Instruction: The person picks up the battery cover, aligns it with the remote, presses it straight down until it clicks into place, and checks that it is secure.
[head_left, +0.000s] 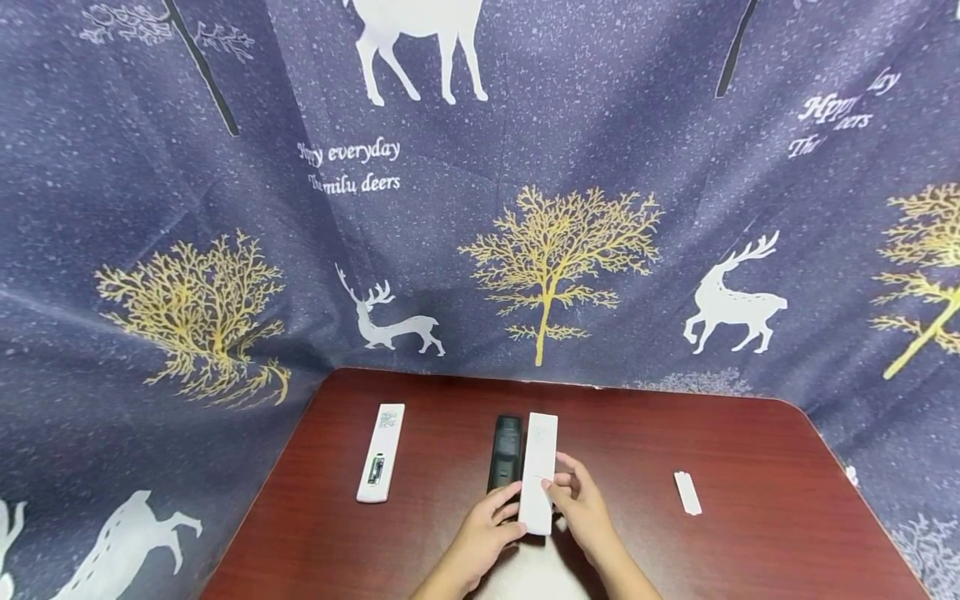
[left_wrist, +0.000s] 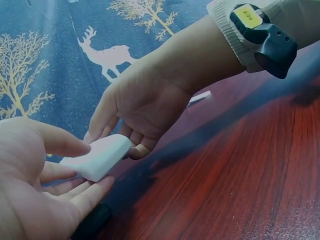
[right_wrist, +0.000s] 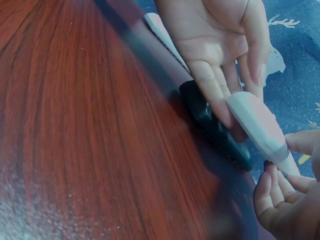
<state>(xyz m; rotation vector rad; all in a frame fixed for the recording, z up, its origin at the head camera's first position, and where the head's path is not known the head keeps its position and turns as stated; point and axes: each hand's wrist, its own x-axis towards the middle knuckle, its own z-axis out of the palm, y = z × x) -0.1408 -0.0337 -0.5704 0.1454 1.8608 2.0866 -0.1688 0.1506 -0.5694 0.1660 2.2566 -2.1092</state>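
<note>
Both hands hold a white remote control [head_left: 538,467] above the front of the table, its underside facing up. My left hand [head_left: 483,533] grips its near left edge; in the left wrist view the thumb lies on top of the remote [left_wrist: 100,157] with fingers below. From the other side my right hand [head_left: 588,512] grips it, the thumb on the back face and the fingers along the right edge. A black remote control [head_left: 505,454] lies just left of it, partly hidden by the left hand.
At the left of the red-brown table [head_left: 300,517] lies another white remote control [head_left: 386,429] with its battery compartment uncovered and a battery [head_left: 377,468] visible inside. A small white battery cover [head_left: 687,492] lies to the right. A patterned blue cloth [head_left: 600,150] hangs behind the table.
</note>
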